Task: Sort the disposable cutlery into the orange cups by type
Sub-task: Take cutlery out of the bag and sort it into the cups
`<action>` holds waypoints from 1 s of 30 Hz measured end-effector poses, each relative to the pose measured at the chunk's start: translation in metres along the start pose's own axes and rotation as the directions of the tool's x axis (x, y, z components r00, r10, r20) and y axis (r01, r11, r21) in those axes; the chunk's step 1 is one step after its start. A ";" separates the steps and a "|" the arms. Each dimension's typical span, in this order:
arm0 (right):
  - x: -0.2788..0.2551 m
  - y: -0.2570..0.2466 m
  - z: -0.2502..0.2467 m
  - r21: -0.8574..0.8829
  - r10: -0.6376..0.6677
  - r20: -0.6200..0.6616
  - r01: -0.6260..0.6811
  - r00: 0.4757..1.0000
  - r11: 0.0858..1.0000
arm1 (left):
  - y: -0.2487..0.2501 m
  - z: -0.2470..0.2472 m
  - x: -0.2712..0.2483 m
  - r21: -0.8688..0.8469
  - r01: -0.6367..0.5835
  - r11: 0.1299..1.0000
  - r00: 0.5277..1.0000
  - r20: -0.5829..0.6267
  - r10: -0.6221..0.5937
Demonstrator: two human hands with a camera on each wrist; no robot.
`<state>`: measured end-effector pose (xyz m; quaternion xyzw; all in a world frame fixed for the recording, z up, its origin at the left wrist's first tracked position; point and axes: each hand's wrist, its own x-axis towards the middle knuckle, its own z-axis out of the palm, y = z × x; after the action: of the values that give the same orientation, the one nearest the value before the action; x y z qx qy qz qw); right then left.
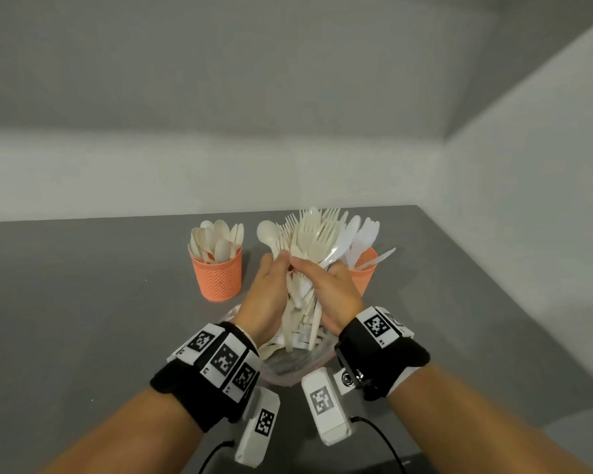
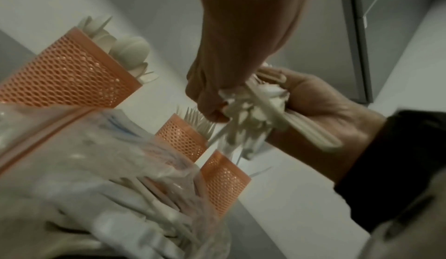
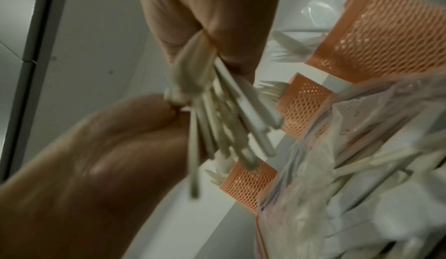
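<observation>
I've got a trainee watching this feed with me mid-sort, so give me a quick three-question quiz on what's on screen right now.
1. True or false: the left orange cup holds forks.
2. Multiple choice: the mixed bundle of cutlery is held by A) the left hand alone, B) the right hand alone, C) both hands together.
3. Fill in: the unsorted cutlery beneath the hands lies in a clear plastic ____.

Key: 1 false, it holds spoons; 2 C, each hand has a grip on the bundle; 3 bag.
</observation>
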<state>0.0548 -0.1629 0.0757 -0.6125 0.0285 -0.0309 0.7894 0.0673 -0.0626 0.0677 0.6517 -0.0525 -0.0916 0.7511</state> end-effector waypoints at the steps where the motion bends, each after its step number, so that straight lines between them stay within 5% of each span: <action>1: 0.000 0.000 0.003 -0.015 -0.008 -0.006 0.008 1.000 1.000 | 0.000 0.002 0.000 0.010 0.022 1.000 0.999 0.024 -0.022; 5: 0.003 0.004 0.007 -0.134 -0.084 0.014 0.086 0.996 0.987 | 0.002 0.003 0.000 0.041 0.052 0.998 0.976 0.208 -0.059; 11: 0.012 0.008 -0.002 -0.357 -0.204 -0.065 0.168 0.977 0.919 | 0.009 0.004 -0.007 0.023 0.059 0.998 0.952 0.298 -0.063; 18: 0.013 0.004 -0.004 -0.415 -0.088 0.022 0.090 0.996 0.906 | 0.005 0.003 -0.004 -0.205 0.214 0.955 0.943 0.298 -0.147; 24: 0.014 0.005 -0.011 -0.211 0.180 0.107 -0.155 0.978 0.965 | 0.008 0.001 -0.001 -0.284 0.301 0.910 0.910 0.371 -0.185; 30: 0.015 0.001 -0.025 -0.277 0.142 0.133 -0.101 0.981 0.955 | 0.005 -0.006 0.004 -0.230 0.268 0.935 0.931 0.311 -0.191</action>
<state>0.0672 -0.1882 0.0688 -0.7117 0.0100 0.0686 0.6990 0.0726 -0.0570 0.0722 0.5254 -0.0693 -0.2781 0.8011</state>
